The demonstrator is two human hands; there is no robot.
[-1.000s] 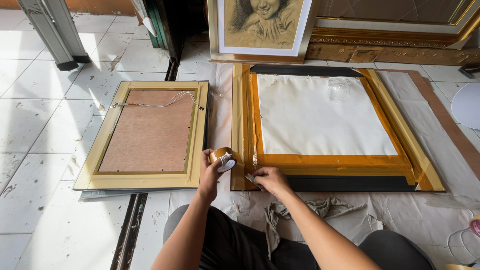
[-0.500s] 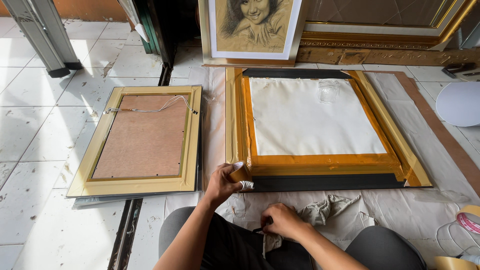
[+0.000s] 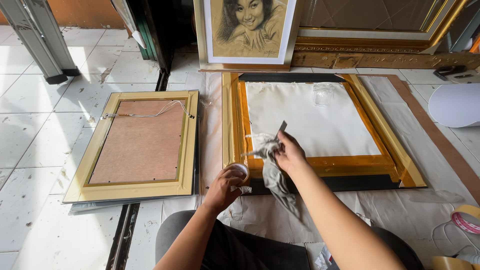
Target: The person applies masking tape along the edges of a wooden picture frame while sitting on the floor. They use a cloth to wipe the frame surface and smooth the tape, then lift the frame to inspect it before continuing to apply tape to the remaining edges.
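Note:
A gold frame (image 3: pixel 385 132) lies face down on the floor in front of me, its white backing (image 3: pixel 320 120) edged with orange-brown tape. My left hand (image 3: pixel 225 187) grips a roll of brown tape (image 3: pixel 241 171) at the frame's near-left corner. My right hand (image 3: pixel 289 152) is over the backing's lower left. It holds a grey cloth (image 3: pixel 272 170) that hangs down, together with a small blade (image 3: pixel 282 126) sticking up between the fingers.
A second gold frame (image 3: pixel 100 150) lies face down to the left, brown board and hanging wire showing. A framed portrait drawing (image 3: pixel 248 30) leans at the back. A clear plastic cup (image 3: pixel 323 94) rests on the backing. Tape rolls (image 3: pixel 465 220) lie at the right.
My right hand has come up from my lap with the grey cloth and blade and now sits over the white backing. My left hand stays at the corner with the tape roll.

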